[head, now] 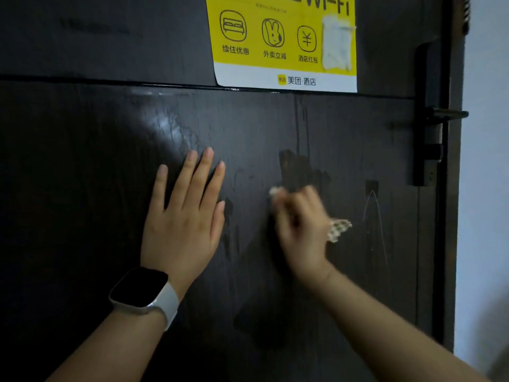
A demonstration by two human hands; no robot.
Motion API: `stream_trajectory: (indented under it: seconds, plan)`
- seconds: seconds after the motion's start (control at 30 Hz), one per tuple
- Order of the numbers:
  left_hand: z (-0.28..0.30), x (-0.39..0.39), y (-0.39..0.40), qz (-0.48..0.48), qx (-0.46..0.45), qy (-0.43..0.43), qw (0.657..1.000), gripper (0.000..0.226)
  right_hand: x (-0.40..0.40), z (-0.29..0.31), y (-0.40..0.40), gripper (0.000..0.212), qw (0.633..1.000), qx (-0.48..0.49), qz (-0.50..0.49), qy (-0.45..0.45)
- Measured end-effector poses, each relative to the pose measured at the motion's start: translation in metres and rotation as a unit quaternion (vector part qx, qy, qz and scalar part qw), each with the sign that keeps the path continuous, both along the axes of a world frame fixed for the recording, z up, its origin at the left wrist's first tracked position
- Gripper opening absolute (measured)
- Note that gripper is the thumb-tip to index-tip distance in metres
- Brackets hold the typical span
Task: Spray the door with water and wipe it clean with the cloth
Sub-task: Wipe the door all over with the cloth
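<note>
A dark wooden door (82,188) fills the view, with wet streaks and smears across its middle panel. My left hand (183,216) lies flat against the door, fingers straight and spread, a white-strapped watch on the wrist. My right hand (300,224), blurred by motion, presses a small checked cloth (337,228) to the door; the cloth pokes out at the fingertips and at the right side of the hand. No spray bottle is in view.
A yellow poster (283,42) is stuck on the upper panel. A black lock plate with a lever handle (440,114) sits at the door's right edge. A pale wall (484,188) lies beyond the door frame on the right.
</note>
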State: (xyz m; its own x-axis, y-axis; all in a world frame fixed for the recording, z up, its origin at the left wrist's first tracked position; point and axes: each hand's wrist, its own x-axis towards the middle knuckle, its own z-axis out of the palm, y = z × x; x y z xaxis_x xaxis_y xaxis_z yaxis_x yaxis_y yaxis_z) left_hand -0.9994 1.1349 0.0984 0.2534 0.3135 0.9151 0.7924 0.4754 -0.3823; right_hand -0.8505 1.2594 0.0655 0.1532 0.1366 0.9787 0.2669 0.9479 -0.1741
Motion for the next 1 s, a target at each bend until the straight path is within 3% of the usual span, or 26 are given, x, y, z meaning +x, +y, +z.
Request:
stream_trajectory:
  seconds: [0.1,0.17,0.23,0.3,0.37,0.4,0.47,0.6,0.67,0.77,0.87,0.93,1.0]
  plan:
    - [0.0,0.002,-0.001,0.001,-0.003,0.002,1.0,0.054,-0.013,-0.026,-0.029,0.012,0.971,0.159,0.017,-0.178]
    - [0.001,0.002,-0.002,-0.003,-0.005,0.001,1.0,0.054,0.002,-0.009,-0.014,0.013,0.951,0.201,0.003,-0.235]
    - [0.002,0.002,-0.001,-0.002,-0.005,-0.003,1.0,0.054,0.022,0.019,0.014,0.019,0.976,0.143,-0.014,-0.162]
    - [0.001,0.001,-0.001,-0.001,-0.003,-0.004,1.0,0.054,0.044,0.052,0.04,0.022,1.0,0.011,-0.023,-0.009]
    - [0.0,0.001,0.0,-0.003,-0.003,-0.001,1.0,0.055,0.05,0.071,0.051,0.025,0.988,-0.105,-0.03,0.112]
    - [0.001,0.001,0.0,-0.004,-0.003,0.0,1.0,0.055,0.044,0.074,0.049,0.026,0.983,-0.117,-0.034,0.139]
    - [0.0,0.001,0.0,-0.005,-0.002,0.001,1.0,0.055,0.018,0.072,0.025,0.026,0.991,-0.059,-0.013,0.117]
    - [-0.001,0.0,0.0,-0.009,0.006,-0.006,1.0,0.057,-0.029,0.046,-0.032,0.012,0.99,0.108,0.046,-0.078]
    - [0.0,0.001,-0.001,-0.022,0.007,-0.011,1.0,0.06,-0.016,0.056,-0.021,0.012,0.988,0.112,0.05,-0.097]
    - [0.001,0.001,0.001,-0.016,0.008,-0.013,1.0,0.061,0.021,0.089,0.025,0.022,0.997,-0.014,0.032,0.063]
    - [0.0,0.0,0.002,-0.004,0.006,-0.007,1.0,0.06,0.045,0.114,0.054,0.025,0.97,-0.154,0.022,0.185]
    - [0.001,-0.001,0.002,-0.004,0.006,-0.004,1.0,0.059,0.037,0.123,0.049,0.024,0.966,-0.159,0.021,0.201]
    - [0.001,0.0,0.002,-0.004,0.007,-0.002,1.0,0.059,0.014,0.129,0.029,0.019,0.978,-0.097,0.039,0.178]
